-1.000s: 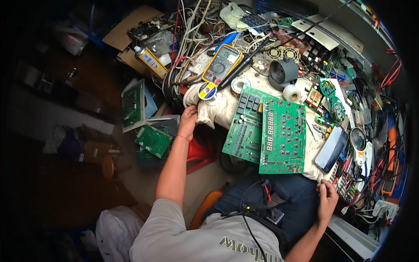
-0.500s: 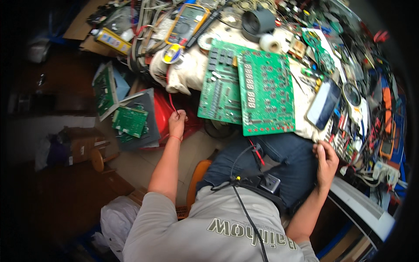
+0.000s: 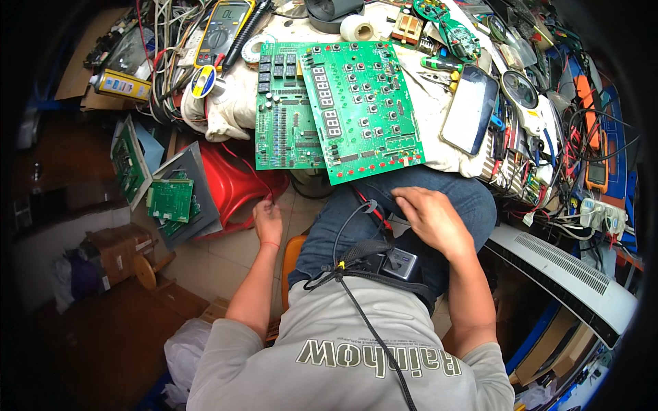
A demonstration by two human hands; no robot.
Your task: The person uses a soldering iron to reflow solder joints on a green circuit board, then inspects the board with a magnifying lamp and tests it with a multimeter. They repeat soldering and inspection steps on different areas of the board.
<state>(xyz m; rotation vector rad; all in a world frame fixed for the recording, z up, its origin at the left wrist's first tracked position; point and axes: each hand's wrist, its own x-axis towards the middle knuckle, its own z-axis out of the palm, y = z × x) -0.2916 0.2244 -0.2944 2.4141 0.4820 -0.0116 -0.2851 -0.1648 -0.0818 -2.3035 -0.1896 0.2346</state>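
Note:
Over the floor beside my left knee, my left hand [image 3: 268, 222] is closed on a thin red wire [image 3: 248, 169] that runs down from the bench. My right hand [image 3: 435, 220] hovers above my lap, fingers stretched forward and nothing seen in them. A green circuit board with digit displays and push buttons [image 3: 373, 103] overlaps a second green board with black relays [image 3: 291, 130] at the bench's front edge. Left of my right hand's fingertips, a red and black lead [image 3: 378, 218] hangs between my legs, partly hidden by a black cable loop [image 3: 337, 233].
A yellow multimeter [image 3: 223, 31] and a solder spool [image 3: 203, 81] lie at the back left. To the right are a phone [image 3: 470, 109], a magnifier [image 3: 521, 90] and tangled cables. A red stool [image 3: 236, 185] stands left, with more circuit boards [image 3: 170, 200] beside it.
My right hand has moved left from the bench edge to above my lap, its fingers straightening. My left hand still holds the red wire, slightly lower. The whole view has shifted.

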